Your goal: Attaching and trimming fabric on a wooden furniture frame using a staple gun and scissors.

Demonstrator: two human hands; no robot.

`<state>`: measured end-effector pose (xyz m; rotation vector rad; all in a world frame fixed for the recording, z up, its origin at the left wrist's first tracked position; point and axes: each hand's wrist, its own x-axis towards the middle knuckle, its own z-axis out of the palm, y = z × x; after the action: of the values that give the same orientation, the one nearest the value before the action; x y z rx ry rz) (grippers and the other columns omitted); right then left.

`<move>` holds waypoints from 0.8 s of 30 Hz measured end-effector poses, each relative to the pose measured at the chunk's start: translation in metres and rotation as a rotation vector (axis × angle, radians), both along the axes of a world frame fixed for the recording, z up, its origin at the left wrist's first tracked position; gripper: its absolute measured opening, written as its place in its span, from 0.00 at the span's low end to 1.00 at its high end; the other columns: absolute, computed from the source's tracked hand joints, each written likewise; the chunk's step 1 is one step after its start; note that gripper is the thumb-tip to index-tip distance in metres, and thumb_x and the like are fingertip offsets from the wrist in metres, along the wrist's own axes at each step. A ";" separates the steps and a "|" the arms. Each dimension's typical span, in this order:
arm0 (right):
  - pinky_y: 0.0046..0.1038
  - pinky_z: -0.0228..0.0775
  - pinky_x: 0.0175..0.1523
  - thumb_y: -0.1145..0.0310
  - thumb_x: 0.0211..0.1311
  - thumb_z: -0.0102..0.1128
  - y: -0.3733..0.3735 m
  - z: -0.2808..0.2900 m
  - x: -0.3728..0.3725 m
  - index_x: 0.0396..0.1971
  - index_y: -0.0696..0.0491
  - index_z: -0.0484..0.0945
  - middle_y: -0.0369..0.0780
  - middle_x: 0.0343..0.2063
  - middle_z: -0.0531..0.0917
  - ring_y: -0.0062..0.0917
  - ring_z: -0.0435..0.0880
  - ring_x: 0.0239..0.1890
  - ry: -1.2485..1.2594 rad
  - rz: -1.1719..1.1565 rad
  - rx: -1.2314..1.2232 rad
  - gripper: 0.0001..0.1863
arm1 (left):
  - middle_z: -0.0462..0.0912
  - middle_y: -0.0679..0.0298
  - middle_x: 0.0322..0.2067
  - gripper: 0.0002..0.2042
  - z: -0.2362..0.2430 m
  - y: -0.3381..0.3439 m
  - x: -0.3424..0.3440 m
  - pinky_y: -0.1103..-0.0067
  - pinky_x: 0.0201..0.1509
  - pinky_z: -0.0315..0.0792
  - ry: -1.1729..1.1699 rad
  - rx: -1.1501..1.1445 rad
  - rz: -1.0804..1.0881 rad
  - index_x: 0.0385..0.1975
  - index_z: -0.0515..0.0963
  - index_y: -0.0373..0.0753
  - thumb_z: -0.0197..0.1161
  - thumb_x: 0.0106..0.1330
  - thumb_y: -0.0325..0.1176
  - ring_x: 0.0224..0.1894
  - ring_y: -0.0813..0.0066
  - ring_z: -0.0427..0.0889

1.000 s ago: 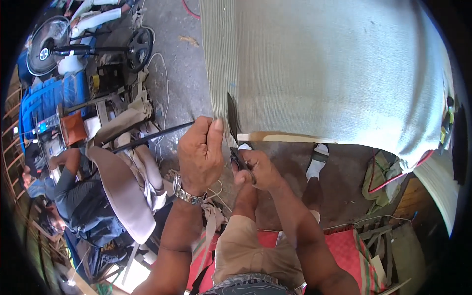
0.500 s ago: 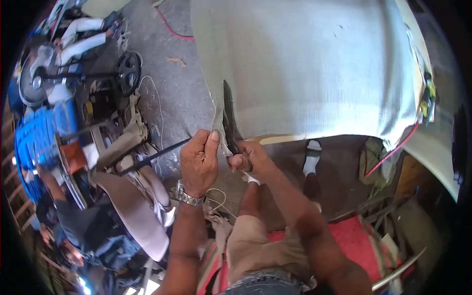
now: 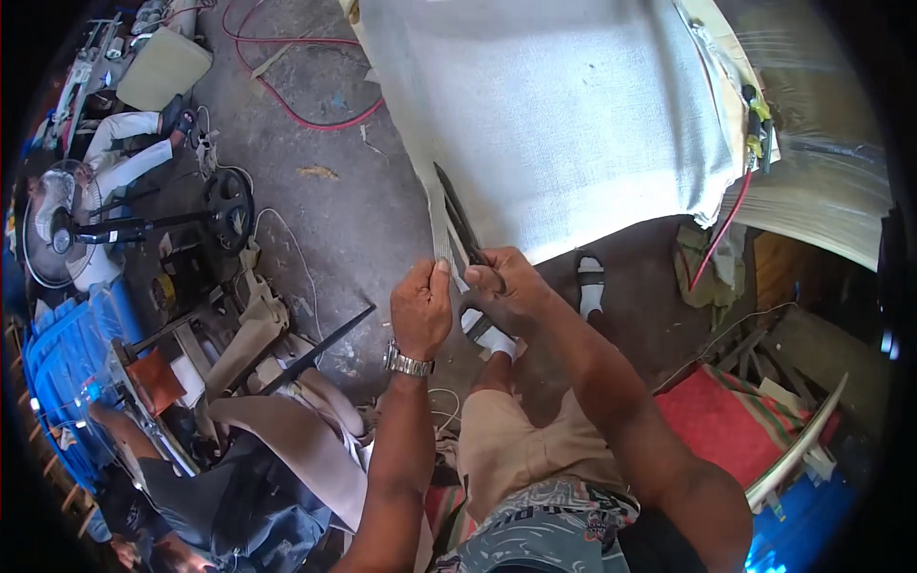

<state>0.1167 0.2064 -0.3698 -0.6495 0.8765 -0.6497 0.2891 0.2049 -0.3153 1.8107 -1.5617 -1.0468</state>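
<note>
My left hand (image 3: 420, 310) is closed, pinching a narrow strip of pale fabric (image 3: 439, 244) along the left edge of a large light woven sheet (image 3: 564, 115). My right hand (image 3: 511, 282) grips dark, long-bladed scissors (image 3: 461, 222), whose blades point forward between that strip and the sheet. A gap shows between the strip and the sheet near my hands. My feet, in white socks and sandals, are below the near edge of the sheet.
A red hose (image 3: 325, 124) loops on the floor (image 3: 296, 181). To the left are a standing fan (image 3: 62, 229), two people, one showing white trousers (image 3: 129, 158), another dark clothes (image 3: 201, 497), blue chairs (image 3: 72, 363) and upholstery pieces (image 3: 282, 435). A red mat (image 3: 712, 430) lies behind me.
The view has shifted, showing more floor and hose at upper left. The slit has opened wider, and my right hand with the scissors sits higher relative to my left hand.
</note>
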 end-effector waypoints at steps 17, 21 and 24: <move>0.25 0.64 0.28 0.45 0.48 0.77 -0.018 0.005 0.001 0.24 0.57 0.75 0.32 0.18 0.73 0.17 0.69 0.23 0.182 0.010 -0.029 0.29 | 0.75 0.53 0.22 0.16 0.009 -0.086 -0.009 0.67 0.32 0.68 -0.138 0.076 -0.017 0.32 0.73 0.32 0.56 0.72 0.41 0.25 0.62 0.74; 0.26 0.62 0.27 0.44 0.48 0.76 -0.030 0.010 -0.004 0.23 0.57 0.74 0.31 0.18 0.72 0.15 0.68 0.24 0.158 0.082 0.080 0.30 | 0.71 0.51 0.20 0.15 0.023 -0.095 -0.012 0.67 0.30 0.65 -0.166 0.115 -0.059 0.25 0.69 0.32 0.57 0.71 0.37 0.23 0.60 0.71; 0.26 0.61 0.26 0.47 0.51 0.76 -0.025 0.007 -0.004 0.22 0.56 0.74 0.31 0.18 0.72 0.15 0.67 0.23 0.124 0.019 0.006 0.27 | 0.70 0.52 0.19 0.14 0.023 -0.096 -0.009 0.69 0.28 0.64 -0.097 0.166 -0.092 0.24 0.69 0.33 0.57 0.70 0.35 0.21 0.62 0.68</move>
<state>0.1125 0.1813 -0.3632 -0.6970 0.9856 -0.5941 0.2796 0.1086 -0.2921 1.9421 -1.6728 -1.1780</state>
